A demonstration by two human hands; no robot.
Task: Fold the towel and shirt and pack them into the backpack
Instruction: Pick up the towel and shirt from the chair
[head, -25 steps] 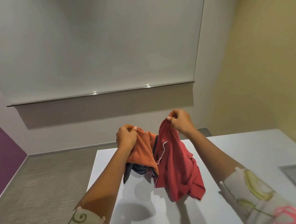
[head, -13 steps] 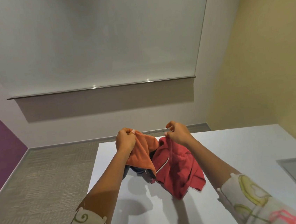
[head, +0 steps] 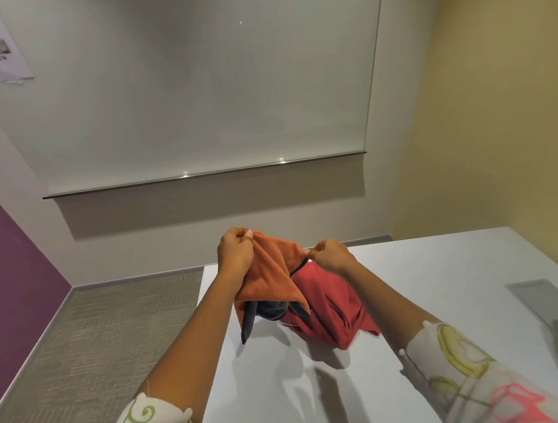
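Towel (head: 270, 277), orange, is hanging above the white table (head: 433, 281), lifted clear so its corners can be found and squared. Left hand (head: 235, 253) is gripping the top corner, fingers curled round a bunch of cloth. Right hand (head: 332, 255) is pinching the towel's opposite upper edge between thumb and fingertips, apparently drawing that edge taut to open the cloth for a first fold. Shirt (head: 329, 306), red with dark trim, is lying crumpled on the table just below the right hand, touching the towel's lower drape and waiting its turn. Dark fabric piece (head: 270, 310) with a strap-like tail is peeking out beneath the towel; whether it is the backpack cannot be told. Folding looks barely begun.
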